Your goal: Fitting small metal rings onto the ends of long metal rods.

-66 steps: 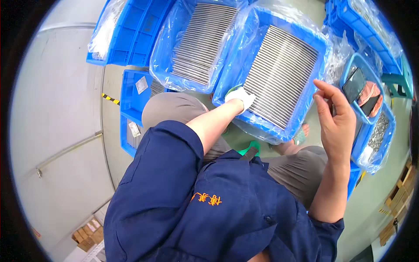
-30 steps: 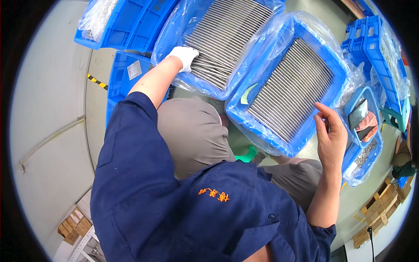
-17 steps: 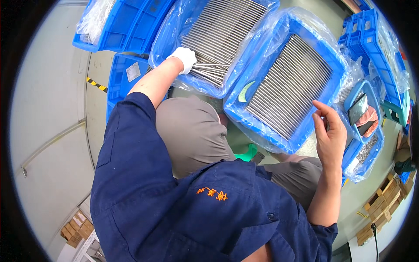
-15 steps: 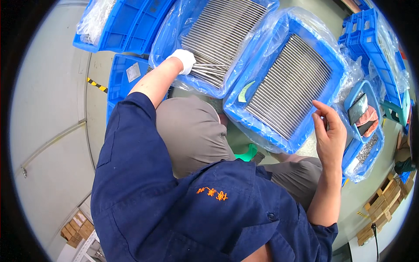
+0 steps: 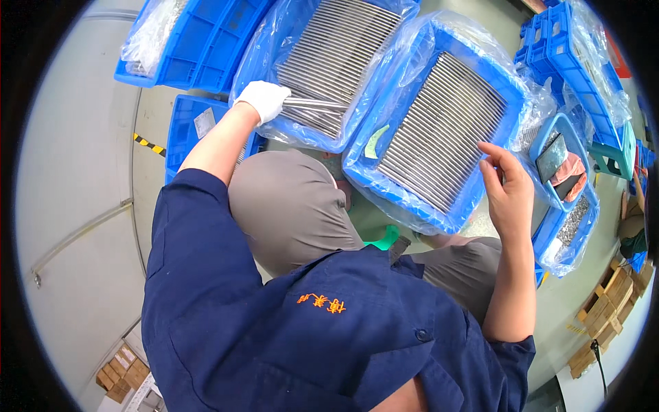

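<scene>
My left hand (image 5: 263,99), in a white glove, grips a small bundle of thin metal rods (image 5: 312,105) at the near edge of the left blue bin (image 5: 271,127), which is lined with clear plastic and full of rows of such rods. My right hand (image 5: 509,189) is bare and held up over the right edge of a second lined blue bin (image 5: 384,185) of metal rods (image 5: 439,141). Its fingers are apart and I see nothing in it.
Stacked blue crates (image 5: 189,48) stand at the far left, another blue crate (image 5: 185,130) lies under my left arm. Small blue trays (image 5: 570,226) with parts and a dark flat device (image 5: 551,158) sit at the right. Cardboard boxes (image 5: 600,323) lie at lower right. The floor is grey concrete.
My left hand went from the right bin to the left bin and closed on a few rods. My right hand stayed raised near the right bin's edge.
</scene>
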Demonstrator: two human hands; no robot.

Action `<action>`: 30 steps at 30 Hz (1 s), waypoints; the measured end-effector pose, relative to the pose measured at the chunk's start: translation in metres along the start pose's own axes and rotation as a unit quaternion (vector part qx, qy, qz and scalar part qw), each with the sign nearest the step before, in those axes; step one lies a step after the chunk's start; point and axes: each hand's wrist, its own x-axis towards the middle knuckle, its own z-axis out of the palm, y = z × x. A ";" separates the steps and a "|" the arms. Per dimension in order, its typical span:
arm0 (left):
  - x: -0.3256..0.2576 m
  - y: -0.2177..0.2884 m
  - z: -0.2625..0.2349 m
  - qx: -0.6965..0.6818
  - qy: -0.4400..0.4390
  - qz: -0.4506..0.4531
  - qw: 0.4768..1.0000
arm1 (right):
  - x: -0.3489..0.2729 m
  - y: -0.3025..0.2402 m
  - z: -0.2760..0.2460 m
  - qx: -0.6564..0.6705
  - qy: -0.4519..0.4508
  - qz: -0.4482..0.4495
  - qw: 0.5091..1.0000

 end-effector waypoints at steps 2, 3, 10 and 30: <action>-0.011 -0.007 -0.005 -0.002 -0.006 -0.031 0.999 | -0.001 -0.002 -0.002 0.009 0.016 -0.009 1.000; -0.018 -0.009 -0.008 0.004 -0.002 -0.034 0.999 | -0.003 -0.004 -0.003 0.010 0.009 -0.009 1.000; -0.052 -0.011 -0.025 -0.189 0.086 -0.102 0.973 | -0.016 0.001 -0.009 0.087 0.007 -0.003 0.996; -0.109 0.272 -0.141 -0.965 -0.170 0.096 0.173 | -0.020 0.012 -0.035 0.672 0.028 0.049 0.738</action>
